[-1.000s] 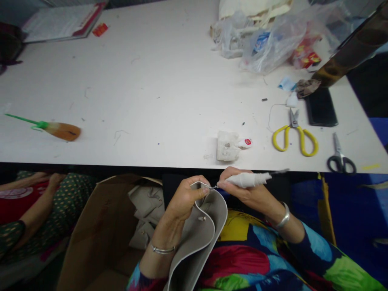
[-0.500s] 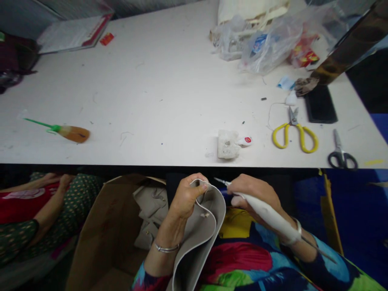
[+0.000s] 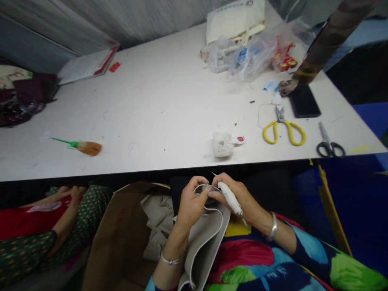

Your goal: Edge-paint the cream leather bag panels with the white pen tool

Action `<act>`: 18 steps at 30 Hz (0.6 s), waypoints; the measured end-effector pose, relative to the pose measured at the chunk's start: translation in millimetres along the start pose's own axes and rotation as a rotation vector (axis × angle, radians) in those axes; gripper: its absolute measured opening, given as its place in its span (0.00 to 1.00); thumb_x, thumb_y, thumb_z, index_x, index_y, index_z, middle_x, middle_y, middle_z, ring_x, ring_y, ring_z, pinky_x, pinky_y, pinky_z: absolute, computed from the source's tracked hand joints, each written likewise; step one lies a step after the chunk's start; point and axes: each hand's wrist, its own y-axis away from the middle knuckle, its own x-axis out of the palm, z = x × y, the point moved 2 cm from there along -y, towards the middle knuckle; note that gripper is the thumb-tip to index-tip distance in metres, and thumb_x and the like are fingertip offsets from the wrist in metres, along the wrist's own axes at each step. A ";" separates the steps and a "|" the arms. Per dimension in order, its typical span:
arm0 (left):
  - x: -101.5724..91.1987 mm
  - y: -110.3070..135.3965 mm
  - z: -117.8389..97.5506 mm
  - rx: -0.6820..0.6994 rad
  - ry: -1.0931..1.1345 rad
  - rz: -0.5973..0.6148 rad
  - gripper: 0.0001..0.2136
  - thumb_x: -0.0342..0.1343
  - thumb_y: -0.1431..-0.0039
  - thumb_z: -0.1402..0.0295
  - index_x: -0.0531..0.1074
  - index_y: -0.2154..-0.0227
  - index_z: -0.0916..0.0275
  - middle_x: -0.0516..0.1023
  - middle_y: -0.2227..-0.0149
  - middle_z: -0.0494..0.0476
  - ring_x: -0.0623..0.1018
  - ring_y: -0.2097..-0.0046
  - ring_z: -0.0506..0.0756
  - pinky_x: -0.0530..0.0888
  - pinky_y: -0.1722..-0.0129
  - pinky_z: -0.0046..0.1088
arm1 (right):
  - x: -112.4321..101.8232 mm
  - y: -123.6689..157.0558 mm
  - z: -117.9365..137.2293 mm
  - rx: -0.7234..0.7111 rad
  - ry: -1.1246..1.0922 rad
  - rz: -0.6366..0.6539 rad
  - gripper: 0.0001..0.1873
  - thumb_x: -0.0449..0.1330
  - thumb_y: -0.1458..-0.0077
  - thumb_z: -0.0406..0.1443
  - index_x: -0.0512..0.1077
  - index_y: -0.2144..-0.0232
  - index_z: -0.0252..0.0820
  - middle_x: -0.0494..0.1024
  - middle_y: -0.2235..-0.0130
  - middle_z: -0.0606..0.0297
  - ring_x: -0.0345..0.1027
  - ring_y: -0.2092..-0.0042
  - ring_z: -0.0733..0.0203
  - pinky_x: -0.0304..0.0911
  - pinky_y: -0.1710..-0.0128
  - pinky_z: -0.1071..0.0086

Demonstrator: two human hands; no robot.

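Note:
My left hand (image 3: 192, 204) is closed on the upper edge of a grey, leather-like bag piece (image 3: 204, 232), thumb inside the rim. The piece hangs in a curved fold down over my lap. My right hand (image 3: 242, 198) has come up against the same edge, its thumb and fingertips close to my left thumb. In it lies a slim pointed tool with a white-wrapped handle (image 3: 229, 197). A thin metal tip sticks out beyond the fingers and a metal end points back toward my wrist. The fingertips partly hide the edge between the hands.
A cardboard box (image 3: 112, 238) with grey pieces (image 3: 156, 218) stands at my left, beside a seated person (image 3: 54, 226). On the table lie a white block (image 3: 222, 144), yellow-handled scissors (image 3: 283, 127), black-handled scissors (image 3: 329, 143), a phone (image 3: 304, 101) and an orange bottle (image 3: 87, 147).
My right hand has moved left to the piece's edge beside my left hand. The white-wrapped tool has turned to a steeper angle. The whole view has shifted slightly.

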 end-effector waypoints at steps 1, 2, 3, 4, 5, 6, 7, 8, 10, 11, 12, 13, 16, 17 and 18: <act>-0.8 1.1 -0.7 0.006 -0.003 0.007 0.07 0.63 0.45 0.68 0.74 0.64 0.60 0.76 0.66 0.50 0.74 0.63 0.53 0.69 0.60 0.28 | 0.0 -0.6 1.0 0.000 -0.007 0.015 0.12 0.65 0.36 0.44 0.69 0.58 0.45 0.74 0.66 0.71 0.66 0.67 0.65 0.59 0.67 0.73; -1.7 2.3 -1.6 0.012 -0.003 0.019 0.08 0.63 0.45 0.69 0.73 0.62 0.60 0.77 0.64 0.50 0.74 0.61 0.54 0.69 0.59 0.28 | -0.4 -2.0 2.1 -0.004 -0.019 0.030 0.13 0.65 0.36 0.45 0.69 0.58 0.45 0.74 0.65 0.71 0.66 0.67 0.65 0.59 0.67 0.73; -2.7 3.5 -2.7 0.019 0.002 0.034 0.09 0.64 0.45 0.69 0.73 0.61 0.60 0.77 0.63 0.50 0.74 0.60 0.54 0.69 0.58 0.28 | -1.0 -4.1 3.1 -0.012 -0.034 0.042 0.14 0.66 0.37 0.45 0.69 0.57 0.45 0.74 0.64 0.70 0.66 0.67 0.65 0.59 0.67 0.73; -3.5 4.7 -3.7 0.023 0.013 0.055 0.10 0.64 0.44 0.68 0.72 0.60 0.60 0.77 0.63 0.51 0.74 0.60 0.54 0.69 0.57 0.28 | -1.6 -6.8 4.1 -0.023 -0.050 0.056 0.15 0.66 0.37 0.46 0.68 0.58 0.45 0.75 0.64 0.70 0.66 0.66 0.65 0.59 0.66 0.73; -4.3 5.8 -4.5 0.026 0.031 0.080 0.11 0.64 0.44 0.68 0.72 0.59 0.60 0.77 0.62 0.51 0.74 0.60 0.54 0.69 0.56 0.28 | -1.8 -9.8 4.8 -0.037 -0.065 0.072 0.15 0.66 0.38 0.46 0.68 0.58 0.45 0.75 0.63 0.70 0.66 0.66 0.65 0.58 0.67 0.73; -5.1 6.5 -5.0 0.029 0.053 0.105 0.12 0.65 0.44 0.68 0.72 0.58 0.60 0.77 0.62 0.51 0.74 0.59 0.54 0.70 0.56 0.29 | -1.7 -12.7 5.3 -0.050 -0.072 0.088 0.16 0.67 0.38 0.46 0.68 0.58 0.44 0.75 0.63 0.70 0.66 0.66 0.66 0.58 0.67 0.73; -6.2 6.8 -5.1 0.033 0.071 0.128 0.13 0.65 0.44 0.68 0.72 0.57 0.60 0.77 0.61 0.51 0.74 0.59 0.54 0.70 0.55 0.29 | -1.2 -15.4 5.8 -0.061 -0.070 0.105 0.16 0.67 0.38 0.46 0.68 0.59 0.44 0.75 0.64 0.70 0.66 0.67 0.66 0.57 0.67 0.73; -7.8 6.6 -4.7 0.038 0.082 0.151 0.13 0.66 0.44 0.67 0.73 0.56 0.60 0.78 0.61 0.51 0.75 0.58 0.54 0.70 0.55 0.29 | -0.3 -17.5 6.5 -0.073 -0.059 0.123 0.15 0.67 0.38 0.46 0.68 0.59 0.44 0.75 0.64 0.70 0.65 0.67 0.66 0.57 0.68 0.73; -14.3 5.2 -2.6 0.056 0.073 0.188 0.14 0.66 0.43 0.67 0.74 0.55 0.60 0.79 0.58 0.53 0.76 0.55 0.55 0.71 0.52 0.31 | 2.1 -19.8 9.1 -0.095 -0.011 0.137 0.13 0.66 0.37 0.44 0.69 0.59 0.44 0.74 0.66 0.72 0.64 0.68 0.66 0.55 0.68 0.73; -20.2 4.6 -1.6 0.072 0.051 0.184 0.14 0.66 0.43 0.68 0.75 0.54 0.60 0.79 0.56 0.55 0.77 0.53 0.56 0.72 0.50 0.32 | 3.2 -20.0 11.2 -0.109 0.024 0.127 0.12 0.65 0.37 0.43 0.69 0.59 0.44 0.73 0.67 0.72 0.64 0.69 0.66 0.55 0.69 0.73; -28.1 4.7 -1.2 0.095 0.019 0.158 0.14 0.65 0.43 0.69 0.76 0.54 0.60 0.80 0.54 0.56 0.77 0.51 0.57 0.72 0.47 0.34 | 4.1 -19.7 13.8 -0.125 0.063 0.108 0.10 0.64 0.36 0.41 0.69 0.59 0.44 0.72 0.68 0.72 0.63 0.69 0.66 0.54 0.69 0.73; -38.2 6.4 -1.9 0.127 -0.020 0.106 0.14 0.65 0.42 0.70 0.77 0.53 0.60 0.80 0.52 0.57 0.77 0.48 0.58 0.71 0.44 0.36 | 4.9 -19.0 16.6 -0.145 0.107 0.078 0.08 0.63 0.36 0.39 0.69 0.59 0.45 0.72 0.68 0.72 0.63 0.69 0.66 0.54 0.68 0.73; -75.3 28.2 -15.3 0.274 -0.135 -0.148 0.14 0.64 0.41 0.71 0.78 0.52 0.58 0.78 0.48 0.59 0.75 0.43 0.60 0.69 0.38 0.40 | 6.2 -16.2 25.0 -0.205 0.236 -0.020 0.04 0.61 0.36 0.34 0.69 0.60 0.45 0.73 0.67 0.70 0.64 0.68 0.65 0.54 0.67 0.72; -87.1 42.3 -23.7 0.325 -0.167 -0.215 0.13 0.63 0.40 0.71 0.78 0.52 0.57 0.78 0.48 0.59 0.75 0.43 0.61 0.70 0.39 0.42 | 6.6 -15.2 27.1 -0.221 0.265 -0.042 0.03 0.61 0.36 0.34 0.69 0.59 0.45 0.74 0.67 0.70 0.65 0.68 0.64 0.54 0.67 0.72; -97.1 59.3 -33.7 0.375 -0.195 -0.255 0.12 0.63 0.39 0.71 0.78 0.52 0.55 0.78 0.49 0.59 0.75 0.43 0.61 0.71 0.40 0.43 | 7.0 -14.4 28.8 -0.232 0.286 -0.056 0.03 0.61 0.36 0.33 0.69 0.59 0.45 0.74 0.66 0.69 0.65 0.68 0.64 0.54 0.67 0.71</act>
